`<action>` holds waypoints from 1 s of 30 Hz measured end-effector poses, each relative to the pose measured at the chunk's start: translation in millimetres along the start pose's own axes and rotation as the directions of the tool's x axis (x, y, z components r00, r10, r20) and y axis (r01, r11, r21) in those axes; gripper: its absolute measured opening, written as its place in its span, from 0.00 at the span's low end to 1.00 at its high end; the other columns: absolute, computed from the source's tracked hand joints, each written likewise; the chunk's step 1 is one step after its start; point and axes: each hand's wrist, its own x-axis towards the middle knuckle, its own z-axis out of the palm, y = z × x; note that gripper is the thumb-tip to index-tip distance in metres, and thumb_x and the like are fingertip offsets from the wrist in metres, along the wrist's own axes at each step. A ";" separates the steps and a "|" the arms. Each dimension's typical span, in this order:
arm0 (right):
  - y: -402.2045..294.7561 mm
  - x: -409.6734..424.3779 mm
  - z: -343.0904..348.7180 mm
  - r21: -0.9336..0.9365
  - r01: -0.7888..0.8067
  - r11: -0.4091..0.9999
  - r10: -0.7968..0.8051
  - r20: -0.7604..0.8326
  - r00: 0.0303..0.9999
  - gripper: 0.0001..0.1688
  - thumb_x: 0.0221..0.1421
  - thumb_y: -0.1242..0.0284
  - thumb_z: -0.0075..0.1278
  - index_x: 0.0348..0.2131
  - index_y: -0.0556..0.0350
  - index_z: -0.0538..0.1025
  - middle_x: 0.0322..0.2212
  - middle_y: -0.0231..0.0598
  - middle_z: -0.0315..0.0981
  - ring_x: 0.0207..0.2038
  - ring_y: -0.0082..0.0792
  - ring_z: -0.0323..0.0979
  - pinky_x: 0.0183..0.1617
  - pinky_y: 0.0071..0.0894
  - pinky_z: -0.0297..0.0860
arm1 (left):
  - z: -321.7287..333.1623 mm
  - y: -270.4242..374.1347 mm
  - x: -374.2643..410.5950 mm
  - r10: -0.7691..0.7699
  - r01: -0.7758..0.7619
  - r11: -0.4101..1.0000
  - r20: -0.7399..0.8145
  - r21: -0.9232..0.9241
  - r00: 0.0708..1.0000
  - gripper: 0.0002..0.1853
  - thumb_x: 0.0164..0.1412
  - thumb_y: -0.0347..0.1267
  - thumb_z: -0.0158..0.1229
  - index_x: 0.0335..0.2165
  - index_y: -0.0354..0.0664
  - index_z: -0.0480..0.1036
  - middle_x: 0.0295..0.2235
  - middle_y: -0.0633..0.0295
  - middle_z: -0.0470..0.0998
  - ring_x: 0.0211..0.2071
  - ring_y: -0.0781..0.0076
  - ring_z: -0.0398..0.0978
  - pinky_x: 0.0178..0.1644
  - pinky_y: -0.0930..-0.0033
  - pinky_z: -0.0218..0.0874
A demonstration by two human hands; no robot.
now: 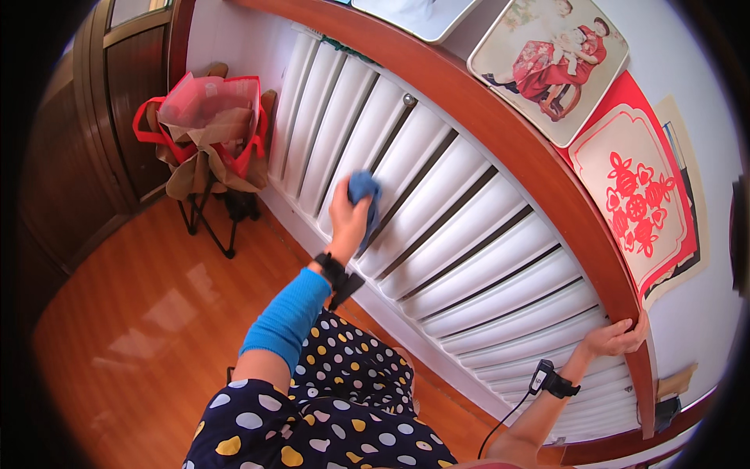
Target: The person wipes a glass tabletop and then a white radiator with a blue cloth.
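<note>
My left hand grips a blue cloth against the front of a white column radiator. The cloth is bunched, and its lower end hangs between two columns. A blue sleeve covers that forearm, and a black strap is around the wrist. At the right, my right hand grasps the edge of a reddish-brown wooden ledge that runs above the radiator. Its fingers lie over the top of the ledge. A strapped-on device with a cable sits on the right wrist.
On the ledge stand a framed picture and a red paper-cut card. A folding stool with a red-handled bag stands by the radiator's left end. A dark wooden door is at far left, above the wooden floor.
</note>
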 end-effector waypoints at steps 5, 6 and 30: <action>4.2 0.2 -2.5 -0.003 0.020 1.000 -0.020 0.018 1.000 0.16 0.70 0.72 0.39 0.49 0.60 0.73 0.47 0.43 0.76 0.49 0.48 0.72 0.54 0.46 0.66 | 43.9 86.1 102.2 0.335 -0.341 0.934 -0.071 -0.105 0.940 0.32 0.56 0.27 0.56 0.60 0.36 0.62 0.52 0.44 0.73 0.53 0.45 0.72 0.58 0.57 0.62; 3.2 0.7 0.0 0.018 0.017 1.000 -0.017 0.004 1.000 0.16 0.70 0.71 0.39 0.49 0.60 0.73 0.47 0.43 0.76 0.49 0.48 0.72 0.54 0.46 0.66 | 48.4 90.9 122.5 0.374 -0.378 0.920 -0.053 -0.108 0.926 0.31 0.59 0.30 0.56 0.60 0.37 0.62 0.53 0.43 0.72 0.56 0.44 0.69 0.60 0.59 0.60; 18.4 -8.1 6.1 -0.098 0.062 0.993 -0.070 -0.071 0.995 0.18 0.69 0.71 0.36 0.49 0.61 0.74 0.45 0.46 0.77 0.47 0.47 0.74 0.53 0.44 0.68 | -5.6 -176.9 -85.8 -0.247 0.297 0.912 -0.199 0.283 0.949 0.27 0.70 0.37 0.49 0.60 0.31 0.60 0.62 0.35 0.59 0.64 0.37 0.53 0.69 0.48 0.41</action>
